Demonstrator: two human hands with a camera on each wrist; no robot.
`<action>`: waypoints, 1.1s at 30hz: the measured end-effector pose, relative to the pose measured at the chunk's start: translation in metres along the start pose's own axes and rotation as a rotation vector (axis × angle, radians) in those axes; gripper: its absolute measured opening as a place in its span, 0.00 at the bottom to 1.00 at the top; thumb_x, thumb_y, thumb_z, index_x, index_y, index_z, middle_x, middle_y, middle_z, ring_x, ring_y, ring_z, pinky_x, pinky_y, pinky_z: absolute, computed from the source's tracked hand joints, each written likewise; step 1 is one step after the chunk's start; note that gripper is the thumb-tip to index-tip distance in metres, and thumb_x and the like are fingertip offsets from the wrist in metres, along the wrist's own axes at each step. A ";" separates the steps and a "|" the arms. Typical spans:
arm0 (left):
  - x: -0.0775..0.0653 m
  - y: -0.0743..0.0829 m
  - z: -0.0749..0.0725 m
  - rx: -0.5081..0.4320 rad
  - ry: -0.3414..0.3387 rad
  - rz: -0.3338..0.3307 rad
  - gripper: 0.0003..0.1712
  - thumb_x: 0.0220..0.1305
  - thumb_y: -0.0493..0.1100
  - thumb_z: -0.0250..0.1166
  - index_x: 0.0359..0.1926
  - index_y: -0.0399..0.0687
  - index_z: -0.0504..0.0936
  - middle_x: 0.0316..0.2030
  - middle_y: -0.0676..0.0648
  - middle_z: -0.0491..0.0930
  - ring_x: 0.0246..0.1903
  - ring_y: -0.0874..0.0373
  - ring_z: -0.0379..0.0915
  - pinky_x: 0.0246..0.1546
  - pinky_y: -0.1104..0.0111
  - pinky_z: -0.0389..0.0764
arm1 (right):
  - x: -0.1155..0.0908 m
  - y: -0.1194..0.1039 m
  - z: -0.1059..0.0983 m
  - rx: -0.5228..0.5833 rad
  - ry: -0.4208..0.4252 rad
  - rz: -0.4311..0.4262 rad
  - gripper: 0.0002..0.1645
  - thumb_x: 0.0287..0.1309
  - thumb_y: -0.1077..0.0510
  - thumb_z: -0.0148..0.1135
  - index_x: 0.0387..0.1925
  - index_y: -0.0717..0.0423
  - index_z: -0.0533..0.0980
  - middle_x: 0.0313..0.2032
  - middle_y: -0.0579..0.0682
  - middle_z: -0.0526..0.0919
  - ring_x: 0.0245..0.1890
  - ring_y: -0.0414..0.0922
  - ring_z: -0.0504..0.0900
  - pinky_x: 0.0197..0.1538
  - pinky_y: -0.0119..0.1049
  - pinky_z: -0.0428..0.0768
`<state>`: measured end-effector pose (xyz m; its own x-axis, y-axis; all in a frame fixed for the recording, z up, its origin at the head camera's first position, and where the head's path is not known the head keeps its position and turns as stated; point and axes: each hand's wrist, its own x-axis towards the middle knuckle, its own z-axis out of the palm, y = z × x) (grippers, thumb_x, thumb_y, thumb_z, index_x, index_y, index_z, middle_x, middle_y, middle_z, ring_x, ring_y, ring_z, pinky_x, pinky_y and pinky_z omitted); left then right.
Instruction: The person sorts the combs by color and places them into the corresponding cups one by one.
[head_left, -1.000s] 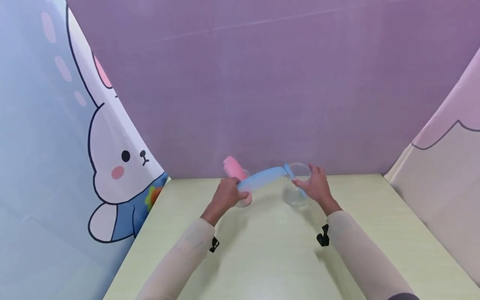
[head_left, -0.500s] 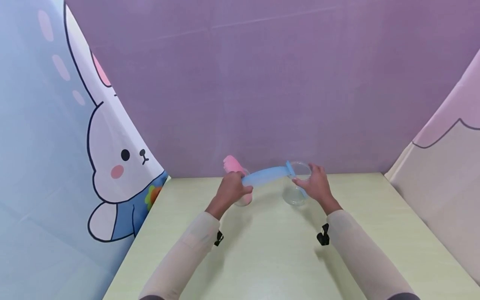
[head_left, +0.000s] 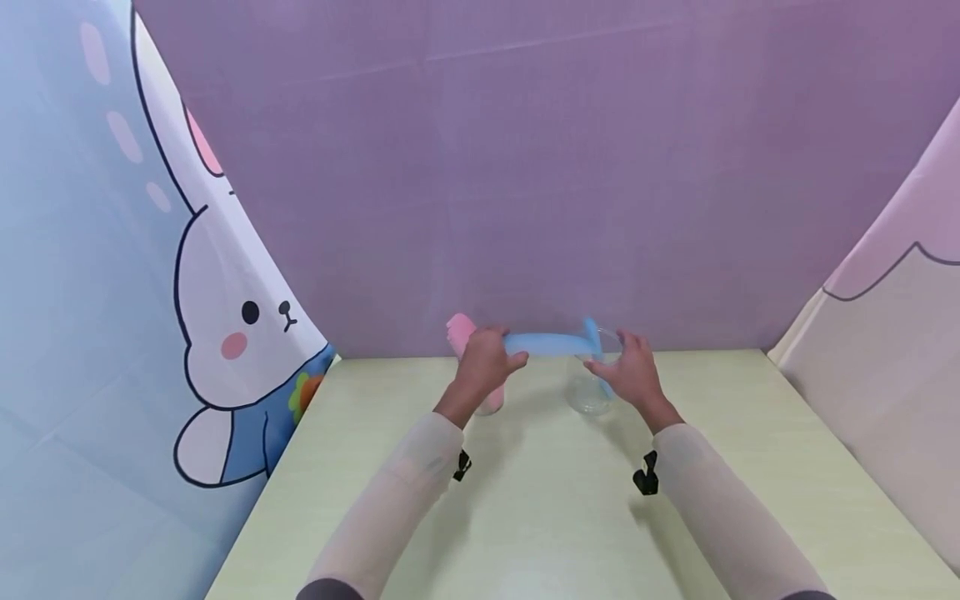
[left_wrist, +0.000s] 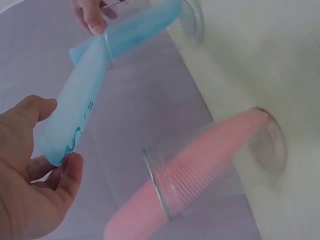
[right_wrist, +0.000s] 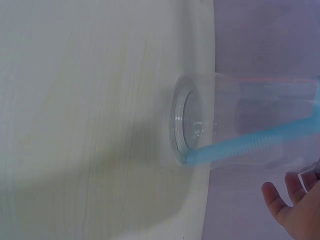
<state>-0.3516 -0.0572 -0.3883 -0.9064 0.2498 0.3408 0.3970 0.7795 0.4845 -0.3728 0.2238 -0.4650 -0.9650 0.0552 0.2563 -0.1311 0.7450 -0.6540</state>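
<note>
My left hand (head_left: 483, 358) pinches one end of a light-blue comb (left_wrist: 72, 100), which bears dark lettering in the left wrist view. In the head view it lies nearly level, its far end over a clear plastic cup (right_wrist: 185, 122). Inside that cup leans a second blue comb (right_wrist: 255, 141), its teeth showing and its top end above the rim. With thumb and fingers, my right hand (head_left: 633, 371) holds the upper part of this cup, which stands on the table. A pink comb (left_wrist: 200, 155) leans in another clear cup (left_wrist: 272, 147) beside my left hand.
Both cups stand near the back edge of the pale table (head_left: 555, 500). Behind it hangs a purple cloth (head_left: 555, 167). A blue cloth with a rabbit print (head_left: 225, 350) closes the left side, and a pink and white cloth (head_left: 892, 333) the right.
My left hand has moved right and slightly up, bringing the held blue comb from a slant to nearly level and farther over the right cup. The right hand and both cups have stayed put.
</note>
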 end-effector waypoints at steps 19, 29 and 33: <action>0.011 0.029 0.016 -0.529 -0.168 0.041 0.53 0.69 0.51 0.68 0.82 0.50 0.44 0.80 0.44 0.54 0.72 0.45 0.67 0.68 0.54 0.74 | -0.005 -0.003 0.001 0.002 0.015 -0.007 0.59 0.57 0.39 0.71 0.75 0.71 0.55 0.69 0.74 0.61 0.65 0.69 0.67 0.66 0.66 0.70; 0.002 0.014 0.014 -0.268 -0.235 0.063 0.44 0.73 0.52 0.62 0.81 0.51 0.52 0.78 0.44 0.56 0.72 0.47 0.64 0.70 0.54 0.72 | -0.001 -0.004 -0.001 -0.017 -0.010 0.008 0.60 0.58 0.37 0.69 0.76 0.69 0.53 0.70 0.73 0.59 0.66 0.70 0.66 0.67 0.67 0.69; -0.001 0.004 0.015 -0.196 -0.257 0.066 0.44 0.73 0.52 0.62 0.81 0.52 0.52 0.79 0.45 0.54 0.77 0.48 0.55 0.75 0.52 0.64 | -0.001 -0.005 -0.004 -0.033 -0.030 0.015 0.61 0.58 0.37 0.69 0.76 0.68 0.52 0.71 0.74 0.58 0.67 0.70 0.65 0.68 0.67 0.69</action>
<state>-0.3514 -0.0454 -0.3988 -0.8744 0.4528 0.1741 0.4540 0.6374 0.6225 -0.3701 0.2230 -0.4595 -0.9733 0.0468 0.2248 -0.1096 0.7656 -0.6339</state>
